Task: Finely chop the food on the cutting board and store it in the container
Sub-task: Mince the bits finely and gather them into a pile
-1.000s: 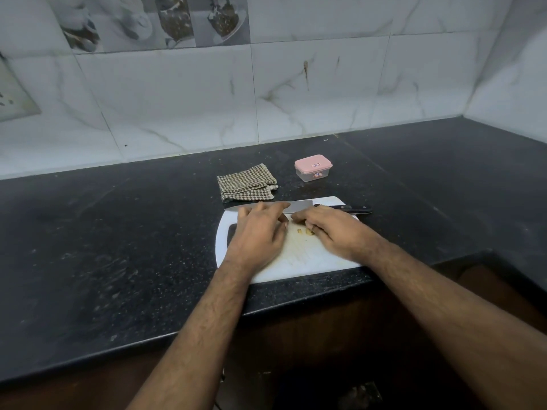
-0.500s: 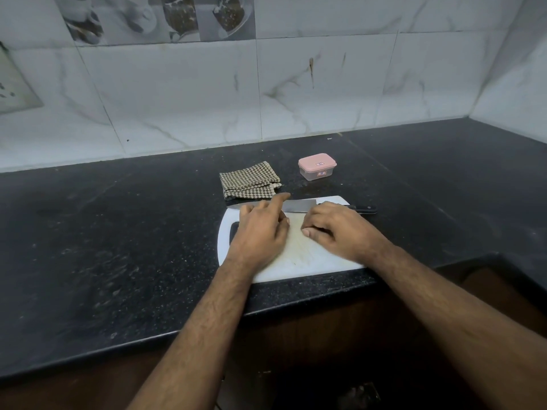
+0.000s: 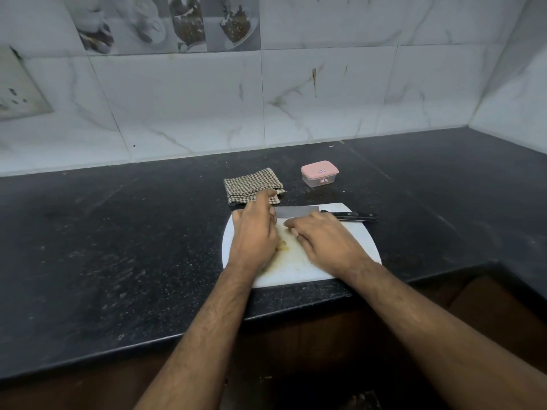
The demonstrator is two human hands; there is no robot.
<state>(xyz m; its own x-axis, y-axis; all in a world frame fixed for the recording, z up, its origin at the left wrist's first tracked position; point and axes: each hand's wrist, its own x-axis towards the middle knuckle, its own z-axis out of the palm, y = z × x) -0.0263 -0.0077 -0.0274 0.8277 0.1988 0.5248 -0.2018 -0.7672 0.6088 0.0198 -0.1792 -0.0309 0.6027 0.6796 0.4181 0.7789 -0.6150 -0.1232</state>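
Head view: both hands, left hand [image 3: 254, 235] and right hand [image 3: 322, 242], lie loosely open gathering pale food [image 3: 281, 247], apparently ungripped, on the cutting board [image 3: 359, 241]; a careless sweep could meet the knife [image 3: 299, 212] or scatter bits short of the lidded container [image 3: 319, 173].

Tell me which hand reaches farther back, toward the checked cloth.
The left hand. Its extended finger reaches past the knife to the checked cloth, while the right hand stays on the cutting board.

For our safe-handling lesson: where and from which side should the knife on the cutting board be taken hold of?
Take the knife by its black handle, coming from the right. It lies flat across the far edge of the white cutting board, handle overhanging rightward, blade pointing left toward the left hand.
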